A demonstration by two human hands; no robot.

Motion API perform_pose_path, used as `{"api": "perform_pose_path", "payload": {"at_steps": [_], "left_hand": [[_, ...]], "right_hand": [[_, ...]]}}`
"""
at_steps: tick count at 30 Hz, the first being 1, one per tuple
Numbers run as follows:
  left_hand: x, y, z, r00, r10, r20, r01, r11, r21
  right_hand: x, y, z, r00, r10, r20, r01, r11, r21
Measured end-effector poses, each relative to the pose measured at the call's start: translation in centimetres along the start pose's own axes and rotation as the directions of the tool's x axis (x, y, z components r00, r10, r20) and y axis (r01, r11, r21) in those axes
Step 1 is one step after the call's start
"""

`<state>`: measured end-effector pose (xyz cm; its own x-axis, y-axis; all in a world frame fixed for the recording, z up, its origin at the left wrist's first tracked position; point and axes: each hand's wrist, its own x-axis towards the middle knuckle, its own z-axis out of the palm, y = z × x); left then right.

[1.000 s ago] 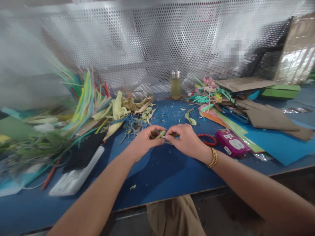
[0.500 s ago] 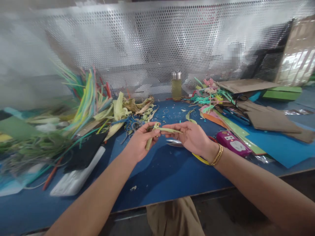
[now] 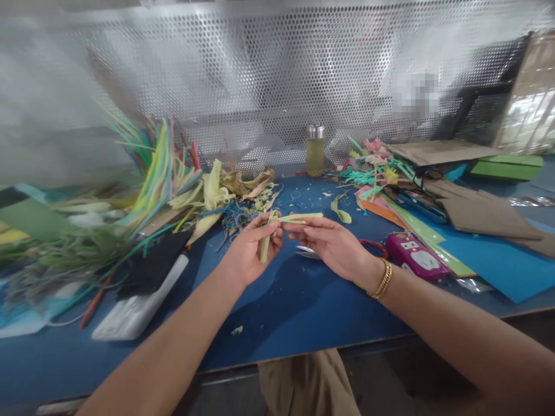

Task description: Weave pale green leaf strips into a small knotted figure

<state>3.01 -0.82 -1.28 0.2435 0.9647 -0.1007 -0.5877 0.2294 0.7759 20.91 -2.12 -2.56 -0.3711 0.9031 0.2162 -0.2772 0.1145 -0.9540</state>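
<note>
My left hand [image 3: 255,245] pinches a folded pale-green corn husk strip [image 3: 264,248] between thumb and fingers. One end of the strip hangs below that hand; the other points right, over the fingers of my right hand [image 3: 336,242]. Those right fingers are drawn together against the strip, just right of the fold. A gold bracelet [image 3: 382,279] circles my right wrist. Partly under the right hand lie scissors [image 3: 307,252], with metal blades and a red handle loop showing. A loose green husk piece [image 3: 341,210] rests on the blue table [image 3: 277,315] beyond the hands.
Husks [image 3: 214,188], blue fibres and colourful strips [image 3: 158,173] crowd the left, near a white box-like item [image 3: 139,306]. A bottle [image 3: 315,151] stands by the perforated metal screen. To the right lie a purple device [image 3: 416,256], coloured paper [image 3: 489,260] and cardboard [image 3: 488,214].
The right hand has shifted slightly down and its fingers have curled in under the strip. The strip's right end now lies above those fingers. The view has moved slightly.
</note>
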Motion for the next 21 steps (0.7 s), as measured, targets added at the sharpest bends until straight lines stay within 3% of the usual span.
{"api": "perform_pose_path", "payload": {"at_steps": [3,5,7,10,13,18,21], "left_hand": [[0.0,-0.1,0.0,1.0,0.019,-0.025,-0.019,1.0,0.024],[0.0,-0.2,0.0,0.999,0.04,-0.033,-0.038,0.997,0.06],[0.0,-0.3,0.1,0.997,0.064,-0.048,-0.058,0.991,0.119],[0.0,-0.3,0.0,0.991,0.094,-0.095,-0.072,0.974,0.217],[0.0,-0.3,0.0,0.978,0.133,-0.159,-0.084,0.957,0.279],[0.2,-0.3,-0.1,0.954,0.222,-0.2,-0.142,0.926,0.35],[0.2,-0.3,-0.1,0.953,0.219,-0.211,-0.126,0.915,0.382]], "right_hand": [[-0.2,0.1,0.5,0.987,-0.135,-0.084,0.112,0.964,-0.241],[-0.4,0.1,0.7,0.964,-0.248,-0.101,0.176,0.872,-0.457],[-0.7,-0.1,0.7,0.932,-0.354,-0.076,0.22,0.721,-0.657],[-1.1,-0.3,0.6,0.89,-0.452,0.055,0.282,0.453,-0.846],[-1.5,-0.3,0.7,0.869,-0.467,0.163,0.317,0.272,-0.909],[-2.2,0.1,1.3,0.834,-0.509,0.213,0.313,0.12,-0.942],[-2.8,-0.1,1.5,0.797,-0.558,0.233,0.301,0.032,-0.953]]}}
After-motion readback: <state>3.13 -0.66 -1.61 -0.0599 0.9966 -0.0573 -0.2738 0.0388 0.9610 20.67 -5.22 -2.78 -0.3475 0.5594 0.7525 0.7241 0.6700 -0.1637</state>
